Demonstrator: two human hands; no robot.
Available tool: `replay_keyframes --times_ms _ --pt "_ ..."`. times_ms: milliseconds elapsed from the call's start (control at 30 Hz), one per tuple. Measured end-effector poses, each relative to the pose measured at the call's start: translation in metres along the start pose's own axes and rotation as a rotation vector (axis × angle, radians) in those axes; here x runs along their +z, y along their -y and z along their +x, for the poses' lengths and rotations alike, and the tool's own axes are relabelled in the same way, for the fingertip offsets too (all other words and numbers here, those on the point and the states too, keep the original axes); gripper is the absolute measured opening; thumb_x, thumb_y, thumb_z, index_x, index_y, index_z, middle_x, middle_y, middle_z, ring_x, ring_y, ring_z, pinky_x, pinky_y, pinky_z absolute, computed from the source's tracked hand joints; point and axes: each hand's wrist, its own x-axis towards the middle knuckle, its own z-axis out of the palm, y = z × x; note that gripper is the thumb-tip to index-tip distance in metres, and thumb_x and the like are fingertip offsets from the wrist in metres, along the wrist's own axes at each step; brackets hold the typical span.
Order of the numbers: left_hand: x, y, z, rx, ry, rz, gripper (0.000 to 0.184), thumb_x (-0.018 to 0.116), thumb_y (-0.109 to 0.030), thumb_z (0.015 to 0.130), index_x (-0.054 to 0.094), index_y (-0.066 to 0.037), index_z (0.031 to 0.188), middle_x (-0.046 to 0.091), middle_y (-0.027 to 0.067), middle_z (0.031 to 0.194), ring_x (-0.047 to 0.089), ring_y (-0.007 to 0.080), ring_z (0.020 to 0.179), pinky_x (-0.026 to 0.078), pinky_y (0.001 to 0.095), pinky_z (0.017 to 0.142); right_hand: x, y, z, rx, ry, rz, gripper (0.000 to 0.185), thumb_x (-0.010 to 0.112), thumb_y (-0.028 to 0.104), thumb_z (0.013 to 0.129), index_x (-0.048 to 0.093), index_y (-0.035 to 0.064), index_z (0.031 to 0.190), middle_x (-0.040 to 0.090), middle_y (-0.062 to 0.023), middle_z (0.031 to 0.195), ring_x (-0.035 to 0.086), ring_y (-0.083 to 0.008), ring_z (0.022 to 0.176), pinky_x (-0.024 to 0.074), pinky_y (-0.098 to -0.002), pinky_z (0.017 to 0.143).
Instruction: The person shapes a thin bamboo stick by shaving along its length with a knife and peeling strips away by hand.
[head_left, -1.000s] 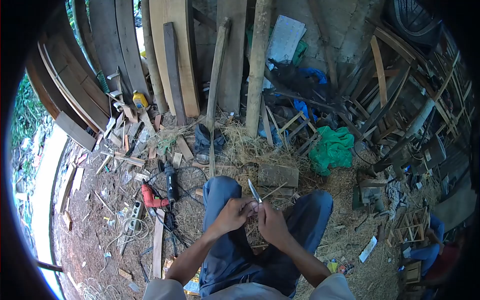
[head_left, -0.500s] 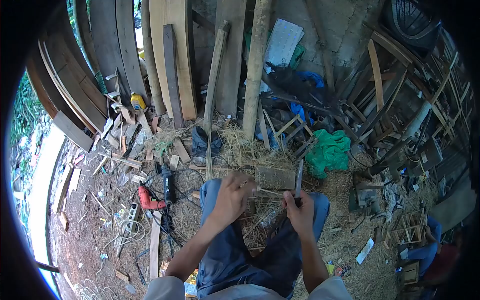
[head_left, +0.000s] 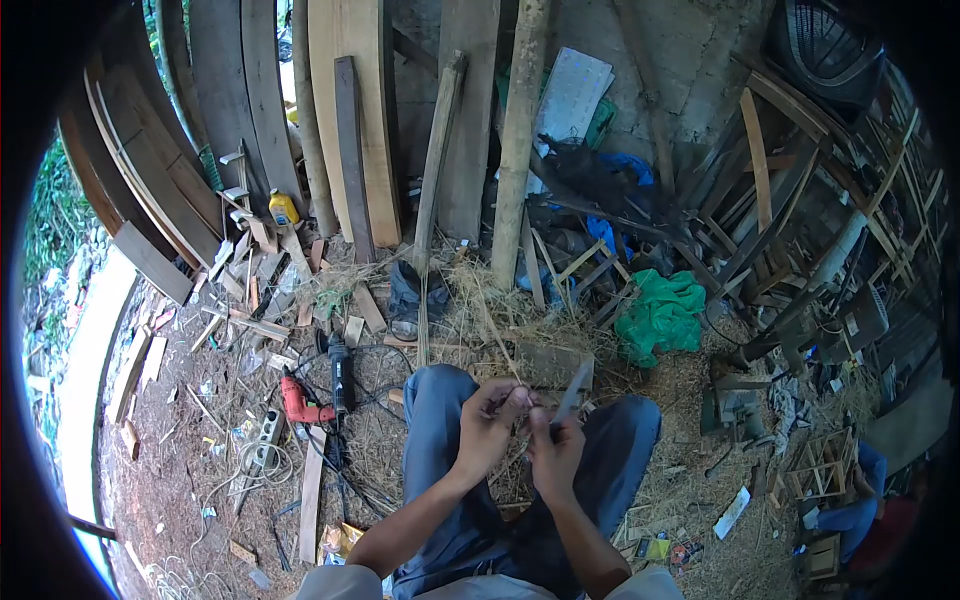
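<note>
My left hand [head_left: 490,425] is closed, pinching a thin pale strip [head_left: 503,345] that looks like bamboo or wood. The strip sticks up and away from the fingers, over the straw-like shavings. Wrapped round a knife handle, my right hand [head_left: 556,455] is close beside the left, their fingers almost meeting. The knife's blade [head_left: 573,392] points forward and slightly right; the handle is hidden in the fist. Both hands are between my knees, in front of a flat wooden block [head_left: 568,368]. Whether the blade touches the strip I cannot tell.
A red drill [head_left: 303,400], a dark grinder [head_left: 340,375] and a power strip [head_left: 266,435] lie on the left with cords. Boards [head_left: 345,130] lean at the back. A green plastic bag [head_left: 660,315] lies right of the block. Another person [head_left: 862,500] is at the far right.
My hands have come together and moved nearer my body. The strip, earlier stretched sideways between them, now points forward. The knife blade has tilted from upright toward the left hand's side, lower down.
</note>
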Motion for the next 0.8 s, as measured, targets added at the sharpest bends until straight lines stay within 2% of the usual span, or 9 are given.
replay_keyframes --times_ms 67,133,167,233,333,533,633,733,800 --pt "-0.003 -0.003 0.002 -0.034 -0.003 -0.028 0.016 0.057 -0.012 0.092 0.059 0.000 0.103 0.064 0.0036 0.084 0.059 0.0082 0.076 0.047 0.0220 0.068 -0.001 -0.001 -0.001 -0.014 0.035 -0.141 0.021 0.061 0.023 0.090 0.060 0.0023 0.087 0.062 -0.0041 0.072 0.050 -0.0053 0.052 0.0378 -0.0236 0.044" --pt "-0.007 -0.008 0.003 -0.069 -0.012 -0.054 0.015 0.056 -0.011 0.092 0.059 0.000 0.102 0.064 0.0039 0.081 0.059 0.0076 0.073 0.047 0.0218 0.062 -0.004 -0.002 0.002 -0.244 0.120 -0.229 0.018 0.059 0.019 0.090 0.062 0.0008 0.093 0.062 -0.0072 0.074 0.056 -0.0133 0.057 0.0420 -0.0283 0.050" --pt "-0.009 -0.012 0.003 -0.044 -0.015 0.030 0.015 0.056 -0.011 0.092 0.060 0.000 0.101 0.063 0.0037 0.080 0.057 0.0071 0.070 0.046 0.0215 0.059 -0.006 0.001 0.004 -0.243 0.121 -0.229 0.018 0.059 0.019 0.090 0.062 0.0008 0.093 0.062 -0.0072 0.074 0.056 -0.0133 0.057 0.0420 -0.0283 0.050" --pt "-0.014 -0.014 0.002 -0.022 -0.016 0.111 0.014 0.055 -0.010 0.093 0.060 0.001 0.099 0.062 0.0035 0.079 0.056 0.0066 0.067 0.045 0.0213 0.055 -0.011 0.017 0.013 -0.598 0.092 -0.595 0.019 0.060 0.012 0.087 0.062 0.0014 0.103 0.061 -0.0109 0.075 0.059 -0.0226 0.063 0.0450 -0.0315 0.054" --pt "-0.018 -0.012 -0.002 -0.033 0.091 0.060 0.014 0.055 -0.011 0.093 0.061 0.001 0.098 0.062 0.0034 0.079 0.054 0.0065 0.064 0.044 0.0213 0.054 -0.022 0.038 0.024 -0.699 0.218 -0.840 0.023 0.064 0.005 0.081 0.064 0.0009 0.104 0.061 -0.0138 0.079 0.062 -0.0224 0.066 0.0469 -0.0301 0.058" --pt "-0.015 -0.026 -0.012 -0.059 0.172 0.069 0.015 0.056 -0.010 0.092 0.063 0.003 0.096 0.059 0.0036 0.074 0.049 0.0066 0.056 0.039 0.0212 0.051 -0.029 0.042 0.049 -0.716 0.260 -0.755 0.021 0.067 0.006 0.076 0.067 0.0044 0.097 0.060 -0.0100 0.072 0.060 -0.0266 0.061 0.0465 -0.0360 0.053" --pt "-0.019 -0.025 -0.007 -0.061 0.183 0.201 0.016 0.056 -0.011 0.092 0.064 0.003 0.095 0.059 0.0037 0.074 0.049 0.0064 0.055 0.038 0.0212 0.050 -0.024 0.045 0.041 -0.842 0.319 -0.763 0.020 0.067 0.006 0.076 0.067 0.0057 0.096 0.060 -0.0092 0.070 0.060 -0.0255 0.059 0.0461 -0.0343 0.051" --pt "-0.018 -0.027 -0.011 -0.060 0.156 0.152 0.016 0.057 -0.011 0.092 0.064 0.003 0.095 0.059 0.0033 0.072 0.048 0.0061 0.054 0.036 0.0211 0.048 -0.029 0.042 0.054 -0.711 0.270 -0.823 0.021 0.069 0.008 0.074 0.068 0.0082 0.096 0.061 -0.0085 0.072 0.062 -0.0248 0.061 0.0471 -0.0328 0.052" --pt "-0.022 -0.021 -0.007 -0.077 0.149 0.225 0.017 0.057 -0.012 0.092 0.063 0.003 0.094 0.057 0.0026 0.070 0.047 0.0058 0.053 0.035 0.0212 0.047 -0.024 0.042 0.046 -0.799 0.291 -0.815 0.020 0.069 0.008 0.075 0.068 0.0090 0.095 0.062 -0.0085 0.072 0.062 -0.0249 0.061 0.0472 -0.0330 0.052"
